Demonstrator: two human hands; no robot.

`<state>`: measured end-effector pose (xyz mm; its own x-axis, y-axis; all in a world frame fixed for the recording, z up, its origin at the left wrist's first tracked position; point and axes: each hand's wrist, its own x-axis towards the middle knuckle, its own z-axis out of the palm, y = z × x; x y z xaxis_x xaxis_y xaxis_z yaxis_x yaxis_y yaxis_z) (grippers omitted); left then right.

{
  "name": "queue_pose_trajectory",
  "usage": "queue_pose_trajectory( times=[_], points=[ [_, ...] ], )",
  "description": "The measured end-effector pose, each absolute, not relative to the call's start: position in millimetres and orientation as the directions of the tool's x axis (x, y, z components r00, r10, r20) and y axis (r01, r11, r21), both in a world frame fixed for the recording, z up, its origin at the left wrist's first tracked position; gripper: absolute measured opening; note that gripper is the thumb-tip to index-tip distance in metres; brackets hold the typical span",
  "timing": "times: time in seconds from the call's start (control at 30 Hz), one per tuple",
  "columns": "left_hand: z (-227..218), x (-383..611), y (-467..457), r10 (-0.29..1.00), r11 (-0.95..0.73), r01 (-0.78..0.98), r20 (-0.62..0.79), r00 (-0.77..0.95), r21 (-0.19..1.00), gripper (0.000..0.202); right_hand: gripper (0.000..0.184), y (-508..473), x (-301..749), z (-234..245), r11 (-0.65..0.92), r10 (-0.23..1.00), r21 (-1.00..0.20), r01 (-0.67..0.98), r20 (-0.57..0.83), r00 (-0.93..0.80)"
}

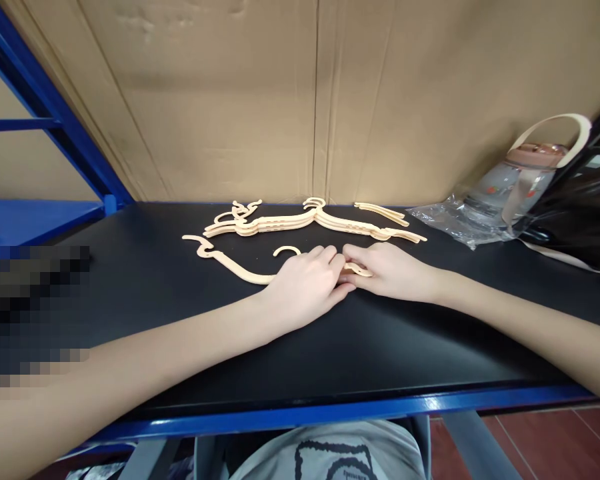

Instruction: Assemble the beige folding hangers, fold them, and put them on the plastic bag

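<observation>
A cream plastic clothes hanger [243, 270] lies across the black tabletop in front of me, its hook curving up behind my left hand. My left hand [307, 283] is wrapped around the hanger's middle and right part, palm down. Close beside it, my right hand [380, 270] pinches a small cream end piece at the hanger's right end; the fingertips of both hands nearly meet there and partly hide the joint. Behind my hands rests a stack of similar hangers [285, 221] with their hooks toward the cardboard.
Small loose cream pieces [240, 210] lie at the stack's left, and thin cream strips [383, 212] at its back right. A water bottle [515, 183] with a handle stands on clear plastic wrap [445, 217] at right. Cardboard [220, 100] walls the back; a blue edge [290, 417] runs along the front.
</observation>
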<state>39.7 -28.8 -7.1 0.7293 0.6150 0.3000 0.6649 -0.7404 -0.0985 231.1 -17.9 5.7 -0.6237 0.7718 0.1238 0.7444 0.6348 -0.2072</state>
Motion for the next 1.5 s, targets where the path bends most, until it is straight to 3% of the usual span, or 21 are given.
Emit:
queue_pose_trajectory(
  times=[0.1, 0.17, 0.3, 0.4, 0.6, 0.8, 1.0, 1.23, 1.5],
  points=[
    [-6.4, 39.2, -26.3, 0.660, -0.741, 0.669, 0.255, 0.707, 0.063, 0.022, 0.035, -16.5, 240.0, 5.5, 0.589, 0.754, -0.512, 0.625, 0.069, -0.654],
    [-5.0, 36.6, -26.3, 0.695, -0.718, 0.676, 0.229, 0.682, 0.166, 0.014, 0.045, -15.5, 244.6, 6.1, 0.501, 0.754, -0.654, 0.566, 0.010, -0.656],
    [-2.5, 34.0, -27.0, 0.776, -0.626, 0.704, 0.183, 0.603, 0.335, 0.004, 0.033, -11.2, 246.5, 3.2, 0.449, 0.802, -0.740, 0.502, 0.086, -0.591],
    [-1.7, 33.2, -26.8, 0.802, -0.575, 0.674, 0.157, 0.576, 0.463, 0.007, 0.021, -7.6, 245.8, 0.2, 0.495, 0.831, -0.678, 0.543, 0.187, -0.524],
    [0.8, 31.1, -26.1, 0.817, -0.504, 0.611, 0.108, 0.567, 0.610, 0.009, 0.020, -11.9, 242.2, 2.9, 0.546, 0.821, -0.563, 0.621, 0.214, -0.529],
    [-0.1, 33.3, -24.1, 0.835, -0.481, 0.626, 0.103, 0.541, 0.614, 0.027, 0.030, -28.0, 234.2, 9.8, 0.620, 0.784, -0.288, 0.730, 0.246, -0.569],
    [-1.4, 31.9, -23.7, 0.804, -0.523, 0.579, 0.135, 0.580, 0.625, 0.038, 0.033, -30.5, 232.2, 10.3, 0.540, 0.839, -0.263, 0.799, 0.241, -0.488],
    [-0.7, 33.5, -32.4, 0.848, -0.438, 0.562, 0.116, 0.517, 0.701, 0.037, 0.033, -29.9, 234.5, 12.3, 0.543, 0.836, -0.226, 0.809, 0.239, -0.494],
    [-0.6, 35.2, -34.8, 0.879, -0.397, 0.594, 0.102, 0.467, 0.699, 0.039, 0.033, -39.8, 227.9, 16.8, 0.506, 0.822, 0.009, 0.863, 0.297, -0.485]
  ],
)
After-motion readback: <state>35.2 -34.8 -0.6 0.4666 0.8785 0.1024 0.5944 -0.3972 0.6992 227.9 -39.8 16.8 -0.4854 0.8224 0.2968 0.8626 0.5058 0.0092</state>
